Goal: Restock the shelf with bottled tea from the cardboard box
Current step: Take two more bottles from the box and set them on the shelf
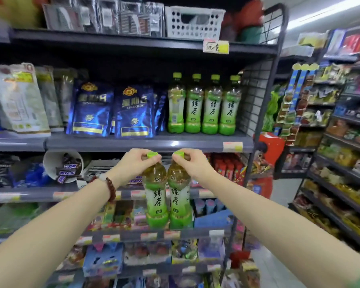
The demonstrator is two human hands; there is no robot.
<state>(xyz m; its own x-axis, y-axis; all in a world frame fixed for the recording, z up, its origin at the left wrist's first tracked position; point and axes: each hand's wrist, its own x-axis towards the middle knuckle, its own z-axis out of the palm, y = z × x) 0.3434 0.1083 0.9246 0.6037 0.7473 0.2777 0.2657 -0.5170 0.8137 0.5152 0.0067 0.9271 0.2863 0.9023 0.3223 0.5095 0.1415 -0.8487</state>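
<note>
Two hands [133,163] [190,164], two tea bottles [155,194] [179,194] (by caps) — below shelf [150,143]

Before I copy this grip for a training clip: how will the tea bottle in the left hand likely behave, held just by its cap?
The left-hand bottle looks full, so probably heavy for its size. Pinched only at the cap by the left hand, it may swing and knock the right-hand bottle beside it. Tall and narrow, it could tip if set down carelessly.
</note>
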